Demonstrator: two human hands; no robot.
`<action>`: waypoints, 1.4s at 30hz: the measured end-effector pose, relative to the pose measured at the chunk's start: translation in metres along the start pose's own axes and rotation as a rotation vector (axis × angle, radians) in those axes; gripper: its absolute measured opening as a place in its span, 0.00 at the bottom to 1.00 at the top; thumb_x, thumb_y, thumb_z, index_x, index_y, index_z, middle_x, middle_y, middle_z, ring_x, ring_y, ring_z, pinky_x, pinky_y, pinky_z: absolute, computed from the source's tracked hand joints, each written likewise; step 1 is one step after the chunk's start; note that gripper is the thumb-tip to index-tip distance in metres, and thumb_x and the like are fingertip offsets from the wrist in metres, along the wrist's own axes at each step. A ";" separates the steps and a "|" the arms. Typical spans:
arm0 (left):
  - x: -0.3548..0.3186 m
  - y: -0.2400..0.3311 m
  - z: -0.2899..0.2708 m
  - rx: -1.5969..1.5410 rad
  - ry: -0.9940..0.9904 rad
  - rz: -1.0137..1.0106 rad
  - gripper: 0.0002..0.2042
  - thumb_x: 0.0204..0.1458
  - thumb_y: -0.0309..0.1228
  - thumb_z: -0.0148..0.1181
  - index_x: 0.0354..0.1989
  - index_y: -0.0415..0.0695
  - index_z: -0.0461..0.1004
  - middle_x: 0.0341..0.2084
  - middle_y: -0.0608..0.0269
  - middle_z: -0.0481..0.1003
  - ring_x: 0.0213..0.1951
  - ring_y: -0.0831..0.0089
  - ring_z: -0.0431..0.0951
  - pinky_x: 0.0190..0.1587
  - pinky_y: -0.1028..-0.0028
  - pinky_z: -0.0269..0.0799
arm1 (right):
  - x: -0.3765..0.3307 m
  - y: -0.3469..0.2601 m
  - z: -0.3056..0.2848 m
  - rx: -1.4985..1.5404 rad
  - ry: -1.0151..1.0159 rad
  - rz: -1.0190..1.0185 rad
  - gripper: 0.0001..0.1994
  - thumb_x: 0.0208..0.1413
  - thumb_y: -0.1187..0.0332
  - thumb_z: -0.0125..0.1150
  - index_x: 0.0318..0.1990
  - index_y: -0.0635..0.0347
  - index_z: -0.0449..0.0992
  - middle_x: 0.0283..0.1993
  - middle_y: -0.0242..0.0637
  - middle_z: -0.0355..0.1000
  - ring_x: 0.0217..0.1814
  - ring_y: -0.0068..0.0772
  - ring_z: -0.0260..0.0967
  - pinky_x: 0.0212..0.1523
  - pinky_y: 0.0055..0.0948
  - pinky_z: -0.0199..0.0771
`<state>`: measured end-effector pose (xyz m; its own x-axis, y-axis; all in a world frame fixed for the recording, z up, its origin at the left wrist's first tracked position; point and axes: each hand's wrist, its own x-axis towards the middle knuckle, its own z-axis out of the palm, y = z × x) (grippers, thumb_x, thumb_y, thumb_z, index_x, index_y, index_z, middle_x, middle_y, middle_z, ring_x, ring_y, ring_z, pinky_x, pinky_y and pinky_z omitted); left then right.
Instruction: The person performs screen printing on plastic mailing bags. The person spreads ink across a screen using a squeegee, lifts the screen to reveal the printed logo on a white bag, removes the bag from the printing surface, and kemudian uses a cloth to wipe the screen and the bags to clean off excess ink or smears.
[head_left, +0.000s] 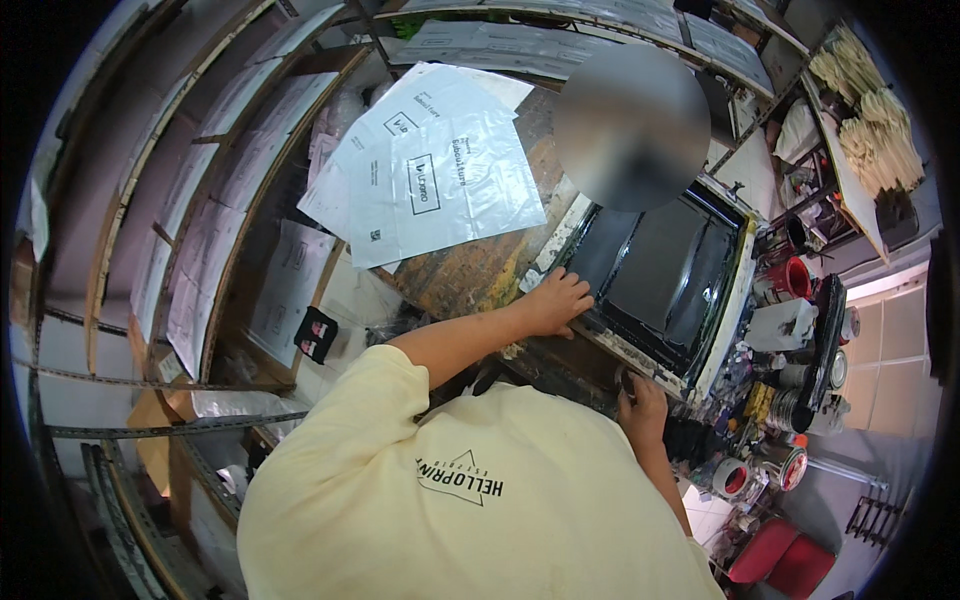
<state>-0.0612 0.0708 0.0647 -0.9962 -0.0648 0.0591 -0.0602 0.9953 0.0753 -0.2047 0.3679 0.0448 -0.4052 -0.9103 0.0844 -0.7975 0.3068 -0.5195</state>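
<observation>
A screen-printing frame (718, 352) with a dark, glossy mesh (655, 268) lies on the worktable. My left hand (558, 302) is at its near left corner, fingers bent over the frame's edge. Lower and to the right, my right hand (645, 407) is closed at the near edge, beside a small dark object that I cannot make out. Left of the frame, overlapping light grey plastic mailing bags (440, 190) with black print lie on the stained table (480, 275).
Drying racks (255, 170) with printed bags stand at the left, and another rack (480, 42) at the back. Paint cans and tubs (785, 325) crowd the right side. A red chair (780, 560) is at lower right. A blurred round patch (632, 127) covers part of the far side.
</observation>
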 end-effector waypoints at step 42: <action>-0.117 0.028 0.083 -0.580 -0.217 -0.548 0.23 0.53 0.50 0.71 0.28 0.37 0.78 0.23 0.50 0.77 0.27 0.54 0.79 0.33 0.60 0.74 | -0.153 0.059 -0.025 -0.113 0.525 0.841 0.18 0.56 0.67 0.65 0.53 0.58 0.80 0.49 0.47 0.75 0.50 0.55 0.76 0.51 0.46 0.76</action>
<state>0.0488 0.1127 -0.0232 -0.8288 -0.4558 -0.3246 -0.5578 0.6277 0.5430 -0.2011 0.5323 0.0219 -0.9823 -0.1548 0.1057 -0.1870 0.8450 -0.5010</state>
